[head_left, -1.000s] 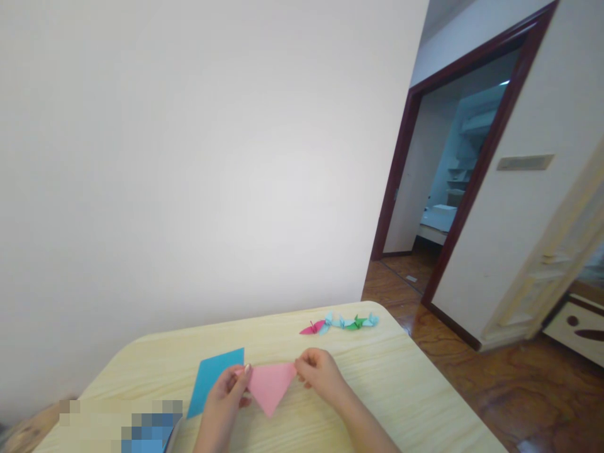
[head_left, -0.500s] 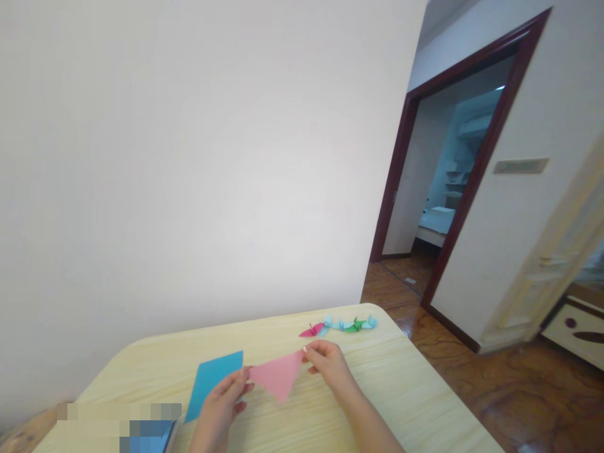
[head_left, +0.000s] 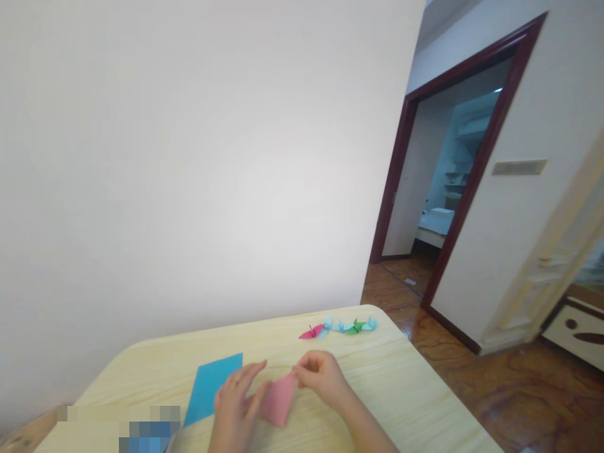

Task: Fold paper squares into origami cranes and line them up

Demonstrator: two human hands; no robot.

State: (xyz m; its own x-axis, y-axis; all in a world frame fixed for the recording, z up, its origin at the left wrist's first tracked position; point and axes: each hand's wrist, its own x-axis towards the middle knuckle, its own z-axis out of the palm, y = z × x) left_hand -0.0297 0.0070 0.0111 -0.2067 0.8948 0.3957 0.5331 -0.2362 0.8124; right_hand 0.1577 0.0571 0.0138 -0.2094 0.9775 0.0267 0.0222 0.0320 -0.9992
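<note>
Fingers (head_left: pixel 306 367) of right hand (head_left: pixel 323 377) pinching pink origami paper (head_left: pixel 279 402), left hand (head_left: pixel 234 406) over blue paper (head_left: pixel 207 390)

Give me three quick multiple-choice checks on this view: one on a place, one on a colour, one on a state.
1. Where is the row of origami cranes?
A. On the floor
B. On the far part of the table
C. In the doorway

2. What colour is the paper pinched by the right hand?
A. Green
B. Yellow
C. Pink

3. How does the blue paper sheet lie?
A. Crumpled
B. Rolled up
C. Flat

1: B, the cranes sit beyond the hands, near the table's far edge.
2: C, pink shows plainly below the fingers.
3: C, its straight edges lie flat on the tabletop.
</note>
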